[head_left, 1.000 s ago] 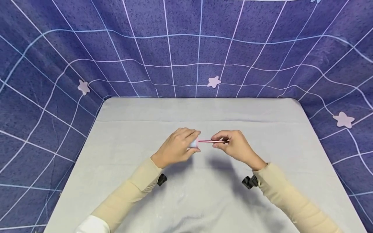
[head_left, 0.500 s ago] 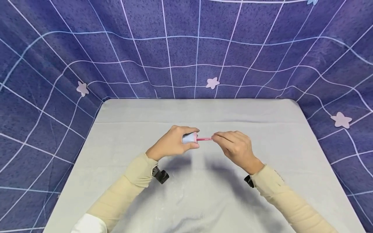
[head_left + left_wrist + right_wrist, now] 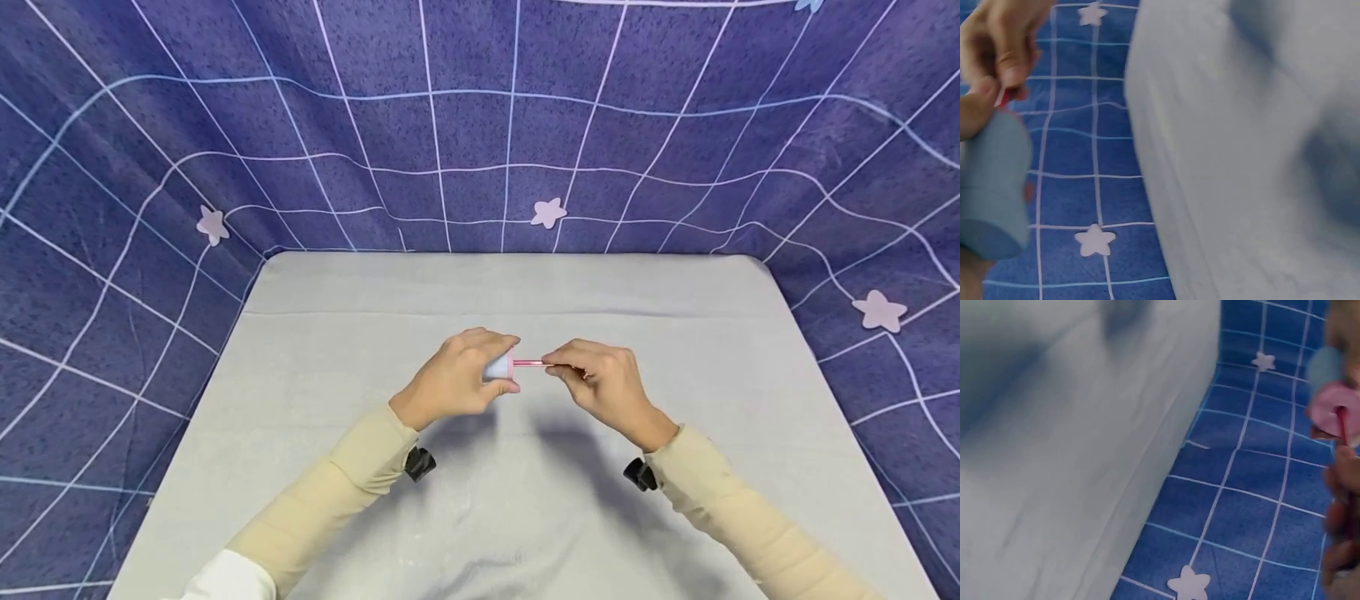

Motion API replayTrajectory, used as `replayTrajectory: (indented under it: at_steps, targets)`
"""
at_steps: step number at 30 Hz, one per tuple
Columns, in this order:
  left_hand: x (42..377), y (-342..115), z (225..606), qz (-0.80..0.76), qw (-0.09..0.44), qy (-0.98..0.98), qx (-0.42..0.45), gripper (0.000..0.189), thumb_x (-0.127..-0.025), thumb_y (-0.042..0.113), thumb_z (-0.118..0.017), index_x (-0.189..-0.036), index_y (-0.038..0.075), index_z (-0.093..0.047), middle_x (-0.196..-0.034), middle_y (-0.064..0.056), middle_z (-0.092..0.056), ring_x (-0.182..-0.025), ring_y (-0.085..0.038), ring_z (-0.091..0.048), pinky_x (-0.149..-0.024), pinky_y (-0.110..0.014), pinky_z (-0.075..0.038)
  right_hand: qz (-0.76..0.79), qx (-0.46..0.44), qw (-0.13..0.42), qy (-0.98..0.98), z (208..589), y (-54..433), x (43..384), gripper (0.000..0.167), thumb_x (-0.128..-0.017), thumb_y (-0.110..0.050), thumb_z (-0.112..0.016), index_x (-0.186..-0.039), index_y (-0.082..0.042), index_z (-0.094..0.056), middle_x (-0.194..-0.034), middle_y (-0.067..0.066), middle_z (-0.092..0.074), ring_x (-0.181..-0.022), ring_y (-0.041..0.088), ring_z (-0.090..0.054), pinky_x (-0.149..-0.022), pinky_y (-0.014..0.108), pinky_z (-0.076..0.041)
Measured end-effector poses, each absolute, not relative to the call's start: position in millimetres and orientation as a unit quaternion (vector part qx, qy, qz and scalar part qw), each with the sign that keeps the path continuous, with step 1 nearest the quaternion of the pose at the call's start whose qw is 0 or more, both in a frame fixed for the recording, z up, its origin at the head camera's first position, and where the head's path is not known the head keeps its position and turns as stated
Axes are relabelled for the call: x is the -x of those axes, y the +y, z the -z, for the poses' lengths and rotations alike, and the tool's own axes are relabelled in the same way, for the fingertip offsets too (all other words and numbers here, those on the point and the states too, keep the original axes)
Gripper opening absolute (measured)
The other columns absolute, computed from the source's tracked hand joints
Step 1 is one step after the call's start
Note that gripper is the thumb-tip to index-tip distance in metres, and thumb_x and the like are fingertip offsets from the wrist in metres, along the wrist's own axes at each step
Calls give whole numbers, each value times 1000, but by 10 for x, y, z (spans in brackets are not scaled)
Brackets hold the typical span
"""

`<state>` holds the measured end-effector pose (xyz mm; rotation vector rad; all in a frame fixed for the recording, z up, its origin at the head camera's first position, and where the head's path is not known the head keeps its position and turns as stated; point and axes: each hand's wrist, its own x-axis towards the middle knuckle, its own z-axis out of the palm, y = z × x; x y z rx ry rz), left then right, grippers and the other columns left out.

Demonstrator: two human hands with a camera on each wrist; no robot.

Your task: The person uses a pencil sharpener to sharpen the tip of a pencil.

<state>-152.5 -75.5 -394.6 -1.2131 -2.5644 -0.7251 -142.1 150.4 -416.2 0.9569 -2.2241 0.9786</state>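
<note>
One barrel-shaped pencil sharpener (image 3: pixel 497 367), to judge by its form: pale blue body, pink end cap (image 3: pixel 1325 415) with a dark central hole; located in your left hand (image 3: pixel 453 377), lying on its side, raised above the pale grey cloth (image 3: pixel 375 287), cap facing your right. Left hand wrapped about the barrel, thumb on the near side, fingers over the far side. One slim red pencil (image 3: pixel 528 363), one end in the cap's hole, roughly in line with the barrel; shaft pinched between thumb and fingers of your right hand (image 3: pixel 603 383), its rear portion largely hidden there. Handling, as judged: sharpener light, hard-shelled, probably smooth plastic, liable to turn in a loose palm; best held round the middle of the body, fingertips clear of the hole. Pencil very light, stiff lengthwise, brittle if bent sideways, its surface perhaps slick; best pinched close to the cap and kept straight with the bore, since a skewed push could snap the point. Markings: no brand, label or lettering legible on the barrel or the cap; your fingers cover part of the body, and the wrist views are blurred. Any print on the pencil's shaft is too small to read.
</note>
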Motion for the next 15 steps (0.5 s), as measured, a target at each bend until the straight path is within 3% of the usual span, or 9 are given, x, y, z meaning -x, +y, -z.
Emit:
replayTrajectory:
  at_steps: [6,9,12,15]
  targets:
    - [1455,-747,4152,146,243,-836,470,53,-76,31,-78,-113,-4,-65,-103,-11,-69,-91,-22,-64,-87,-33,-51,-470,-231,-30,-851,4047,1544,1459,7,-75,-1,-76,-82,-3,-76,-73,7,-72,-48,1,-46,-43,19,-38]
    - [1428,-730,4234,112,280,-818,490,53,-76,33,-78,-112,-3,-64,-100,-10,-68,-88,-20,-63,-85,-31,-51,-504,-196,-136,-830,4075,1584,1499,8,-77,0,-74,-84,2,-74,-72,11,-71,-44,3,-43,-42,20,-37]
    - [1407,-729,4292,95,292,-812,496,54,-75,34,-78,-111,-3,-64,-99,-9,-67,-87,-19,-62,-84,-30,-51,-518,-184,-179,-816,4129,1601,1518,9,-77,0,-73,-85,5,-73,-72,12,-70,-43,4,-44,-41,20,-39]
    - [1403,-730,4309,98,284,-816,494,54,-75,34,-79,-112,-3,-64,-99,-9,-67,-87,-19,-62,-84,-30,-51,-512,-195,-169,-819,4165,1603,1509,8,-78,0,-73,-85,3,-73,-73,11,-70,-45,5,-47,-42,20,-41]
